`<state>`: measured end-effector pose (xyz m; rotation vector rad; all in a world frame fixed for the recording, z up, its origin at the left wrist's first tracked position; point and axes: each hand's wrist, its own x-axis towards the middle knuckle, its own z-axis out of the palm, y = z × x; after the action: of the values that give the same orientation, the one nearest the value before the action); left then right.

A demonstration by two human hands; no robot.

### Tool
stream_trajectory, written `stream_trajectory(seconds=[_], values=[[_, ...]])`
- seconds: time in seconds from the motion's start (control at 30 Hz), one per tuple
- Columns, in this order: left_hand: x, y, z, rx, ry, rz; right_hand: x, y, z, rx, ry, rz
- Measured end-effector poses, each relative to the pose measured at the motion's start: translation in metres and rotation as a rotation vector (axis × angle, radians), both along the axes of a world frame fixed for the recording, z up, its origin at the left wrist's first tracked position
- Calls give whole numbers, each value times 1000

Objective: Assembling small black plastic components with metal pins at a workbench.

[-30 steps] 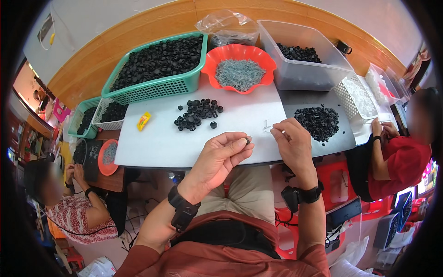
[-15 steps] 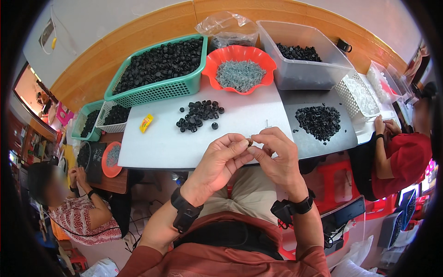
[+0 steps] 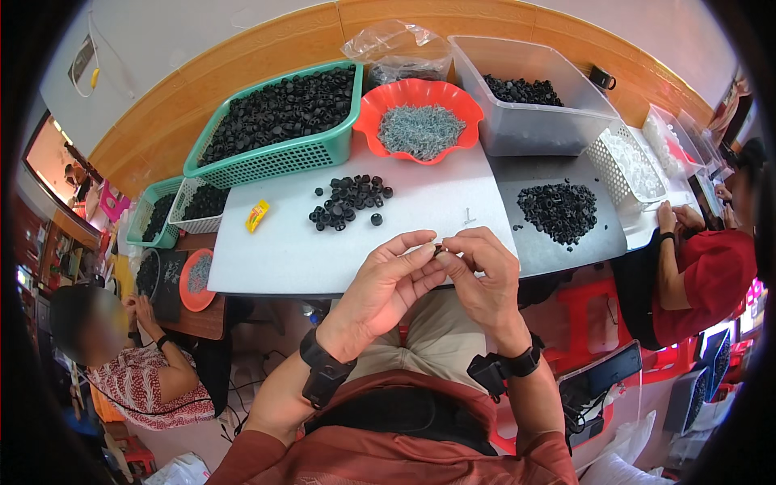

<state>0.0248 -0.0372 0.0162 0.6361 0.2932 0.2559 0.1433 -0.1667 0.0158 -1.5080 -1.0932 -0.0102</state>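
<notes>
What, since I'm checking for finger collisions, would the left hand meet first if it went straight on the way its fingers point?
Most likely the right hand, fingertips first, just past the small dark piece that the left hand pinches; depth is unclear, so they may already touch.

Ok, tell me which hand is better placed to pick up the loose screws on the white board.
Probably the right hand: the loose screws lie just beyond it, while the left hand sits farther off. Both hands meet at a small dark part, so neither looks free.
</notes>
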Motion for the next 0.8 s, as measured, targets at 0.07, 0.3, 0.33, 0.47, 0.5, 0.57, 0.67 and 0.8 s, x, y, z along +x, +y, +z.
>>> stream_trajectory(seconds=[0.07,0.3,0.33,0.47,0.5,0.57,0.67,0.8], values=[[0,0,-1,-10,7,4,-1,1,-4,9,-17,-13],[-2,-2,-4,-10,16,19,-4,3,-9,83,-143,-43],[-2,-3,-3,-7,18,22,-4,2,-9,79,-182,-51],[-3,-3,-4,9,29,33,-4,2,-12,43,-286,-73],[-4,-4,-4,16,34,39,-4,3,-14,42,-320,-78],[-5,-4,-2,24,40,47,-4,4,-16,43,-354,-81],[-6,-6,4,104,30,57,-5,6,-18,54,-436,-135],[-8,-2,6,677,170,242,-4,6,-22,97,-422,-199]])
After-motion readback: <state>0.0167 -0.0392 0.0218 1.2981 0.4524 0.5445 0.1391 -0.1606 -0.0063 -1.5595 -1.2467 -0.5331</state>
